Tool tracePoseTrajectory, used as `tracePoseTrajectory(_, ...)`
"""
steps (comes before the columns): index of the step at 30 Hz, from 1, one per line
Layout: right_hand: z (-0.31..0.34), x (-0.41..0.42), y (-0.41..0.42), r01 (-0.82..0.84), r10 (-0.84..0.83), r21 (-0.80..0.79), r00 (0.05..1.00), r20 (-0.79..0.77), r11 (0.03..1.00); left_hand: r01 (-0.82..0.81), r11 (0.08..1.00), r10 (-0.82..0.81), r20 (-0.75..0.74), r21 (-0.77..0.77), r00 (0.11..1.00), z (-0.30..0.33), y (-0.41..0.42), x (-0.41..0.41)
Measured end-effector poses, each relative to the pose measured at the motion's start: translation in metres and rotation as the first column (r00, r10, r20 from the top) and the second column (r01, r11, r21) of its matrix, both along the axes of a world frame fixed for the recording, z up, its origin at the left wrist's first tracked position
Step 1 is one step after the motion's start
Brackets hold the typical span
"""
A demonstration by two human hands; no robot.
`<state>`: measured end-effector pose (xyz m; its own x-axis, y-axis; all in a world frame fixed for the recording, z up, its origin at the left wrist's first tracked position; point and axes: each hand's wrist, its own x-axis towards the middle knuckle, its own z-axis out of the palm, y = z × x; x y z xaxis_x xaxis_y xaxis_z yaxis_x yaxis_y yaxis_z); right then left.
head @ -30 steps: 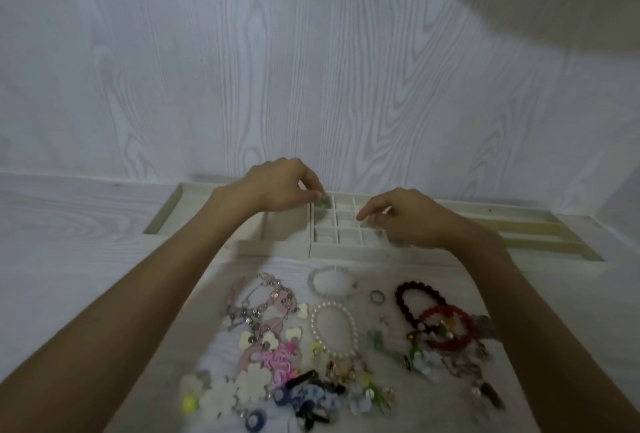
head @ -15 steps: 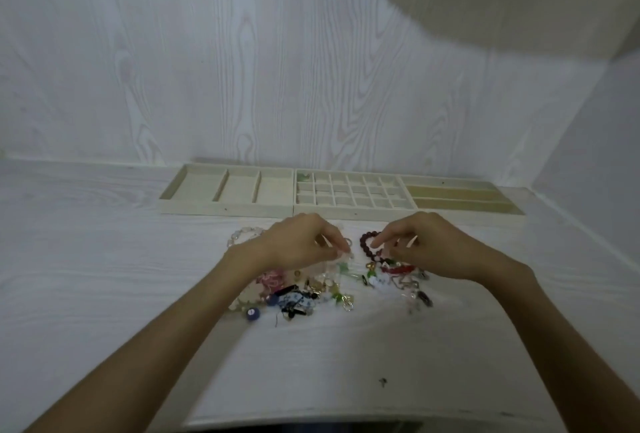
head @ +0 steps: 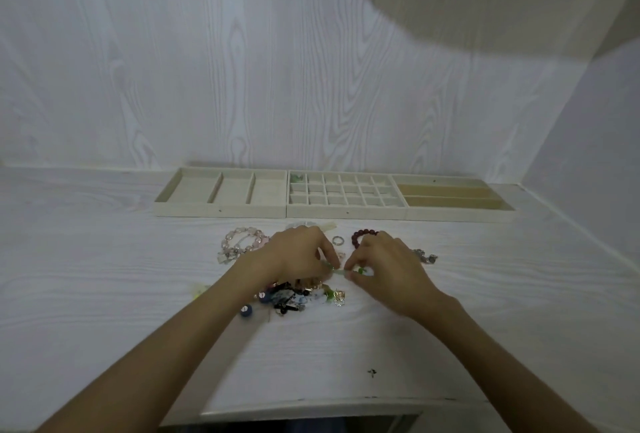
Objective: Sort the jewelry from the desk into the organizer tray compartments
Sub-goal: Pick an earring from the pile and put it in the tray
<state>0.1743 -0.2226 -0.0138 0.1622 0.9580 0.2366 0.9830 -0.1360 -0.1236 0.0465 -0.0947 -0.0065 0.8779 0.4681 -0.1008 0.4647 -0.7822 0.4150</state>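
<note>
Both hands have left the tray [head: 221, 212] since a second ago and now meet over the jewelry [head: 294, 295] on the desk [head: 104, 294]. The left hand [head: 298, 254] and right hand [head: 384, 266] each pinch one small green piece [head: 341, 271] between them.

No legible text anywhere.

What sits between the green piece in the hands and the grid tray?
Nothing blocks it. Both hands, left and right, pinch the green piece. Toward the grid tray only a flat silver ring and bare desk lie; the tray's front wall must be cleared.
</note>
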Motion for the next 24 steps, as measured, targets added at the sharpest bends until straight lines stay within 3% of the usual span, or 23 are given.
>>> tracePoseTrajectory(3,0.006,0.005,0.002,0.011,-0.012,-0.012,0.997,-0.080,1.000,0.010,1.000,-0.009,0.032,-0.021,0.999,0.000,0.003,-0.002)
tracePoseTrajectory(8,0.036,0.017,0.008,0.030,-0.039,-0.031,0.929,-0.368,0.999,0.023,0.996,0.000,0.264,-0.084,0.964,0.009,0.012,-0.001)
tracePoseTrajectory(11,0.055,0.022,0.018,0.015,-0.013,0.002,0.914,-0.406,1.000,0.089,0.976,-0.002,0.398,-0.200,0.918,0.021,0.022,0.000)
tracePoseTrajectory(17,0.082,0.021,0.048,0.006,0.031,0.075,0.874,-0.485,0.997,0.063,0.958,0.086,0.488,-0.281,0.869,0.051,0.046,-0.008)
tracePoseTrajectory(20,0.086,0.016,0.070,0.019,0.064,0.132,0.797,-0.600,0.991,0.042,0.927,0.166,0.508,-0.372,0.845,0.058,0.065,-0.018)
tracePoseTrajectory(24,0.079,0.008,0.104,0.104,0.087,0.183,0.593,-0.800,0.978,0.050,0.885,0.219,0.510,-0.462,0.832,0.056,0.092,-0.023)
